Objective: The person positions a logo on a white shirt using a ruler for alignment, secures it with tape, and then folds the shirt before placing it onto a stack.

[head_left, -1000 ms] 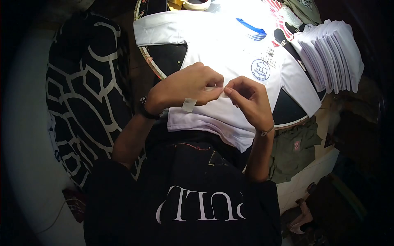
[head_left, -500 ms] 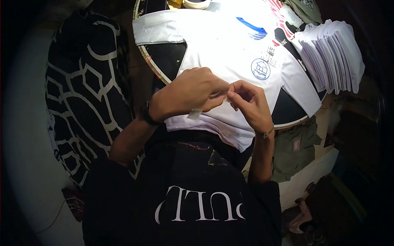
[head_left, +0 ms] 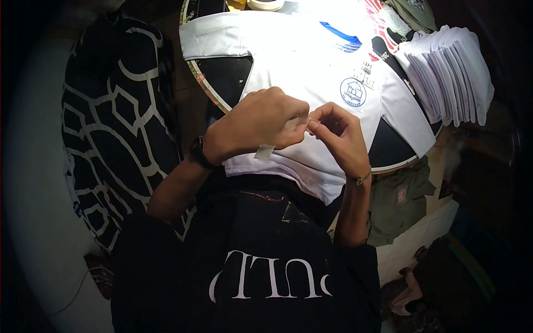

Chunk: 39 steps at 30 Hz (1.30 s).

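My left hand point(head_left: 261, 122) is closed, its fingers curled over a pale strip of tape point(head_left: 265, 152) whose end hangs below the knuckles. Thumb and forefinger of my right hand point(head_left: 341, 136) pinch together at the left fingertips, on a small pale bit that looks like the same tape. Most of the strip is hidden by the fingers. Under both hands, a white T-shirt point(head_left: 300, 72) with a blue collar lies spread out. A round blue house emblem point(head_left: 353, 92) and dark lettering mark its chest.
The shirt covers most of a round dark table point(head_left: 225, 75) with a pale rim. On the right stands a stack of folded white garments point(head_left: 449, 77). An olive garment point(head_left: 397, 202) lies lower right. A black-and-white patterned cover point(head_left: 114, 127) is at left. A roll point(head_left: 265, 4) sits at the top edge.
Both hands stay almost in place, fingertips together. The right hand has tilted slightly and its fingers have drawn closer. The shirt has not visibly moved.
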Each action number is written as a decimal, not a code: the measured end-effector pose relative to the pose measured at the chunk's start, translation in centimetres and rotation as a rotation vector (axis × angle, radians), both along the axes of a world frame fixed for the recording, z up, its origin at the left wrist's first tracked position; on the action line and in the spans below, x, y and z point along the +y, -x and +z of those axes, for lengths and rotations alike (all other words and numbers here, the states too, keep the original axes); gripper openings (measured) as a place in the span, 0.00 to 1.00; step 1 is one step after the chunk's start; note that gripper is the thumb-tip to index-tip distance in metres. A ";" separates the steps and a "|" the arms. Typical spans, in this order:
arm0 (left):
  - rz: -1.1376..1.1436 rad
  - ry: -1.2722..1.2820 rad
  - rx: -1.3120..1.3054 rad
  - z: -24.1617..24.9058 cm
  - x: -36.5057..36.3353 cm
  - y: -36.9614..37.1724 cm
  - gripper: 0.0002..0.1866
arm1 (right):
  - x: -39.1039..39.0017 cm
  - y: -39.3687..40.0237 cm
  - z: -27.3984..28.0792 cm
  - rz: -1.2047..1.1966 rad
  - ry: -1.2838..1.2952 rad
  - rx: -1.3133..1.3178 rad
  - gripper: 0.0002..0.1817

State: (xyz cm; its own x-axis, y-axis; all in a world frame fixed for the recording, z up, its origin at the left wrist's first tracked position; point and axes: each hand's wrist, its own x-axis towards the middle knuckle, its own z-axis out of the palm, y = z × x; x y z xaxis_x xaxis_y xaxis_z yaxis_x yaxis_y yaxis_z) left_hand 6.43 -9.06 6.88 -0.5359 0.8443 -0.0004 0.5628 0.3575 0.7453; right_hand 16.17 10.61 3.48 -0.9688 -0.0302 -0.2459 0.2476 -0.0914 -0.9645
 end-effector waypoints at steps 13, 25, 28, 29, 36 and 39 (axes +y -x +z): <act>-0.049 -0.021 -0.052 -1.3 0.0 0.1 0.09 | 0.6 0.5 -0.4 0.090 0.040 -0.074 0.06; -0.044 -0.086 0.282 -2.1 0.0 -1.2 0.07 | 0.5 0.6 -1.5 0.023 0.221 -0.097 0.06; -0.052 -0.012 0.355 -1.5 0.1 -1.6 0.07 | 0.4 0.7 -1.1 0.004 0.060 -0.081 0.06; -0.055 -0.012 0.355 -1.4 0.0 -1.5 0.07 | 0.5 0.7 -1.4 0.001 0.061 -0.081 0.06; 0.117 -0.337 0.251 -1.0 -0.7 1.9 0.05 | 1.7 -0.3 -1.5 -0.215 0.048 -0.102 0.05; 0.209 -0.300 0.167 -0.1 -1.2 2.9 0.07 | 1.8 -1.2 -1.8 -0.252 0.066 -0.070 0.05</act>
